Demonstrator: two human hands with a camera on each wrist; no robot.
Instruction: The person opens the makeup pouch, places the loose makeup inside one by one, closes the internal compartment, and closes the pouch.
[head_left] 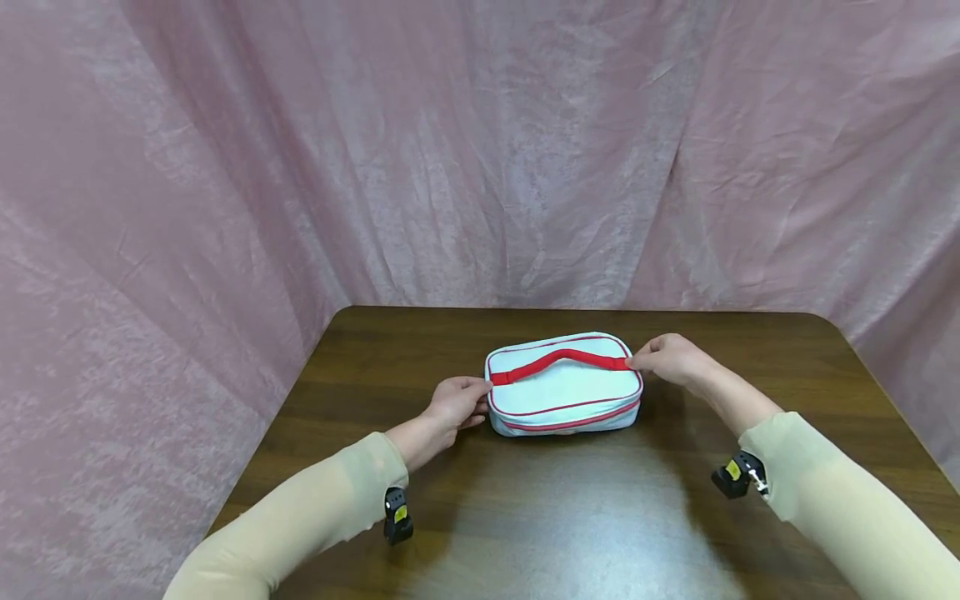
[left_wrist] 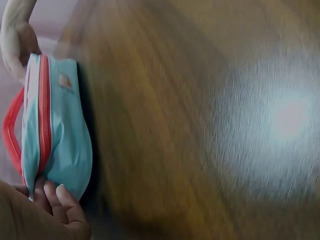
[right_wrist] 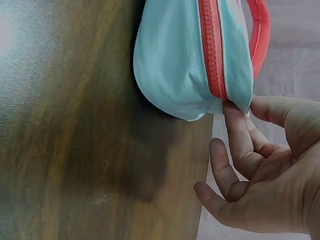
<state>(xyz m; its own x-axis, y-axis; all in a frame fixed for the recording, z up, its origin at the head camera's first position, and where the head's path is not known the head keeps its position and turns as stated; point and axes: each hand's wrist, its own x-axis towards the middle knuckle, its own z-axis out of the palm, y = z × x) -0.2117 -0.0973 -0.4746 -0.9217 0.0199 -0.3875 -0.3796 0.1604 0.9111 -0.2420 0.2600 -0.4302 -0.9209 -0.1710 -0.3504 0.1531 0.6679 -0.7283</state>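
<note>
A pale blue-white zippered pouch (head_left: 564,392) with red piping is at the middle of the table, its top face up. Its red handle (head_left: 558,357) arches along the top. At the pouch's left end, my left hand (head_left: 459,404) pinches the top edge by the handle's end, thumb above and fingers against the side. My right hand (head_left: 670,358) pinches the opposite end between thumb and index finger; its other fingers are loosely bent in the right wrist view. The red zipper (right_wrist: 213,47) looks closed along the front. The pouch's underside is hidden.
The dark brown wooden table (head_left: 570,517) has a bright light reflection near its front. Pink velvety curtains (head_left: 480,150) hang behind and beside it. Small black devices (head_left: 397,517) sit at both wrists over pale sleeves (head_left: 300,517).
</note>
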